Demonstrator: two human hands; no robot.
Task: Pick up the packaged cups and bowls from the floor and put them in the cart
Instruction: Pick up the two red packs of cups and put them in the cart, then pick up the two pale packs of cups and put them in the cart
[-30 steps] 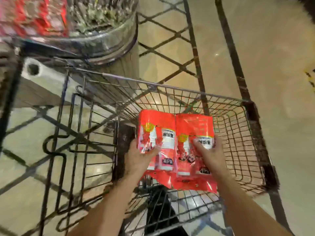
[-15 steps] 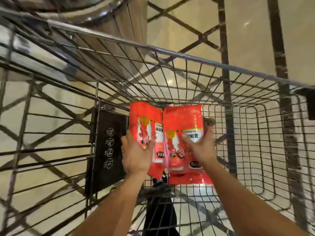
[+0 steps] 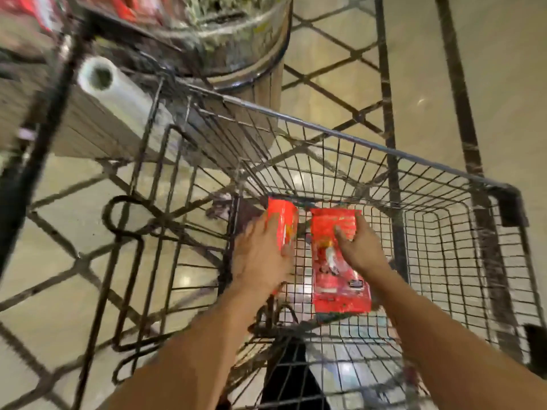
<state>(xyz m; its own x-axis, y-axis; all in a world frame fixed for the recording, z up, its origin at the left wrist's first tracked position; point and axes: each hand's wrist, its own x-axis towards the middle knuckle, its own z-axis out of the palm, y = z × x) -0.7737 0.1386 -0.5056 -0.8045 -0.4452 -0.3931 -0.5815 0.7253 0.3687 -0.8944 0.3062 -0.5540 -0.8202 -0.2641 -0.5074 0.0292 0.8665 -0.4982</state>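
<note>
Two red packages are down inside the wire cart (image 3: pixel 370 149). The left red package (image 3: pixel 284 220) stands tilted near the cart's left wall, and my left hand (image 3: pixel 260 255) is closed around its side. The right red package (image 3: pixel 340 279) lies flat on the cart's wire floor. My right hand (image 3: pixel 358 247) grips its far end from above. A gap of bare wire floor separates the two packages. What the wrapping holds is too blurred to make out.
A round wood-and-metal display stand (image 3: pixel 251 69) with a dish of goods on top sits just beyond the cart's front. A roll of plastic bags (image 3: pixel 103 81) hangs at upper left. Tiled floor (image 3: pixel 503 69) with dark lines lies to the right.
Both packages have gone from side by side in the air down to the cart's floor and now lie apart. The right one has been laid flat. The view has pulled back.
</note>
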